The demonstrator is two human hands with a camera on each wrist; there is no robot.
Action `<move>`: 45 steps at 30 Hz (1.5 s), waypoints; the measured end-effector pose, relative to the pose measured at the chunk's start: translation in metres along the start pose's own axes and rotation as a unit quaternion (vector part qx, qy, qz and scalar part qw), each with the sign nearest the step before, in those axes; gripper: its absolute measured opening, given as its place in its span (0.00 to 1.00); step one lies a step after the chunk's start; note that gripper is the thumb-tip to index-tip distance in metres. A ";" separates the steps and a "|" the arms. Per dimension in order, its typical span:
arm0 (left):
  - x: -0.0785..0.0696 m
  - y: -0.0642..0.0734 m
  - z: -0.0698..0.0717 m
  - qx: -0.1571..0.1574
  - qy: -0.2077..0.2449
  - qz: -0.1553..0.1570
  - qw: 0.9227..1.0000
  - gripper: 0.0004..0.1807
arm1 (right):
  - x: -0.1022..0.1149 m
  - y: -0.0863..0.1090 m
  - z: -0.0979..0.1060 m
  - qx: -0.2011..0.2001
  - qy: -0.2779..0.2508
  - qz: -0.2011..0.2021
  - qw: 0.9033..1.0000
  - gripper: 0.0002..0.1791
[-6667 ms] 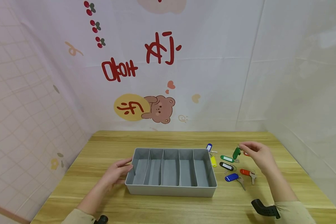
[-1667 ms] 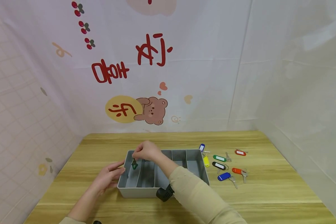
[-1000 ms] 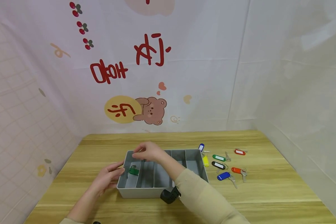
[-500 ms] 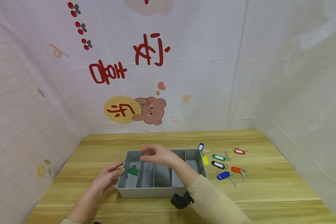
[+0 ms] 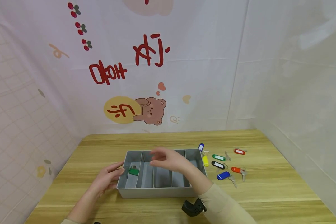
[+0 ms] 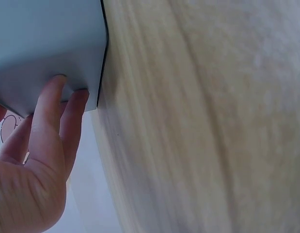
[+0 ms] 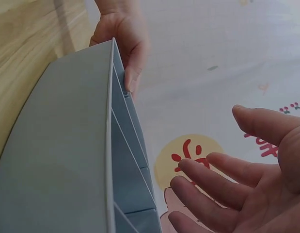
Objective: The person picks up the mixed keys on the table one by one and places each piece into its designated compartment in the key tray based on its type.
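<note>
The left hand (image 5: 106, 177) grips the left end of a gray five-compartment tray (image 5: 149, 193), thumb over the rim and fingertips against the outer end wall. The right hand (image 5: 169, 161) is poised above the tray's middle compartments, its thumb and fingers apart. In the leftmost compartment, near the left thumb, lies a dark green key tag (image 5: 133, 171), a small metal piece just behind it. The tray sits on a wood-grain table (image 5: 280, 186). Just beside its right end are a yellow key tag (image 5: 205, 161) and, behind that, a white-labeled blue key tag (image 5: 201, 147). Farther right lie a labeled green key tag (image 5: 218, 157), a black key tag (image 5: 218, 165), a plain blue key tag (image 5: 223, 175) and an orange-red key tag (image 5: 236, 169), with a red key tag (image 5: 239, 151) behind them. A black wrist mount (image 5: 192, 207) shows by the right sleeve (image 5: 226, 205). Beyond the table hangs a white backdrop (image 5: 207, 71) printed with a brown bear (image 5: 153, 111).
</note>
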State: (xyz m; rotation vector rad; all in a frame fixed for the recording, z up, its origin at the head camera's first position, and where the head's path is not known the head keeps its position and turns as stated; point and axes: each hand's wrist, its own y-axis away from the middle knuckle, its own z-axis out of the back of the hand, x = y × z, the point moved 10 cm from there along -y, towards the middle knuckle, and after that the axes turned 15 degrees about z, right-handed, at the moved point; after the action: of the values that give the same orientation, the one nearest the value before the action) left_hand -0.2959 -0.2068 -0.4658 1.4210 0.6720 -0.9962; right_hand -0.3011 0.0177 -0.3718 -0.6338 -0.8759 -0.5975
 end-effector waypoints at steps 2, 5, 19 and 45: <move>0.001 -0.001 0.000 0.003 0.004 0.001 1.000 0.36 | 0.000 0.005 0.003 -0.004 -0.005 0.001 1.000 0.25; 0.002 -0.001 -0.001 0.006 0.005 0.002 1.000 0.36 | 0.002 0.012 0.009 -0.011 -0.012 0.004 1.000 0.25; 0.002 -0.002 -0.001 0.005 0.006 0.001 1.000 0.36 | -0.003 0.044 0.043 -0.052 -0.032 0.014 0.998 0.27; 0.004 -0.003 0.002 -0.020 0.006 0.008 1.000 0.34 | -0.042 0.127 0.122 -0.157 0.013 -0.001 0.988 0.29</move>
State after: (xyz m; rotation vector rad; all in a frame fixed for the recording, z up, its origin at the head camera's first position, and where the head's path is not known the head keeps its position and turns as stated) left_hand -0.2971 -0.2088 -0.4708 1.3971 0.6853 -0.9573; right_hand -0.2949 0.1988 -0.3796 -0.9066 -0.7640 -0.7519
